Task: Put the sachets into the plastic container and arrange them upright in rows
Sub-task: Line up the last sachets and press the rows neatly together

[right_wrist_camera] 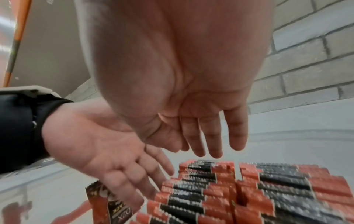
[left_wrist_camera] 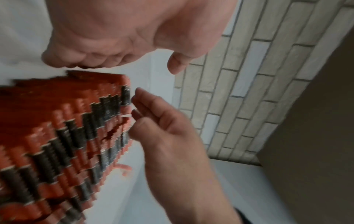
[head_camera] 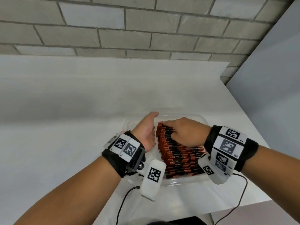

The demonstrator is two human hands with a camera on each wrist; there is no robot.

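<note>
A clear plastic container (head_camera: 181, 181) stands on the white table, packed with red-and-black sachets (head_camera: 178, 158) upright in rows. My left hand (head_camera: 146, 129) reaches into the container beside the rows. Its straight fingers (right_wrist_camera: 145, 174) lie against the left side of the sachets (right_wrist_camera: 268, 189), where one sachet (right_wrist_camera: 109, 203) stands face-out by the fingertips. My right hand (head_camera: 180, 129) lies over the tops of the rows near the far end, fingers (right_wrist_camera: 210, 144) extended and touching the top edges (left_wrist_camera: 122, 97). Neither hand grips anything.
The white table (head_camera: 81, 111) runs to a grey brick wall (head_camera: 146, 30) at the back. Its right edge (head_camera: 253, 127) lies close to the container, with a grey panel (head_camera: 276, 78) beyond. Black cables (head_camera: 123, 202) hang over the front edge. An orange-handled pole (right_wrist_camera: 17, 37) leans at the left.
</note>
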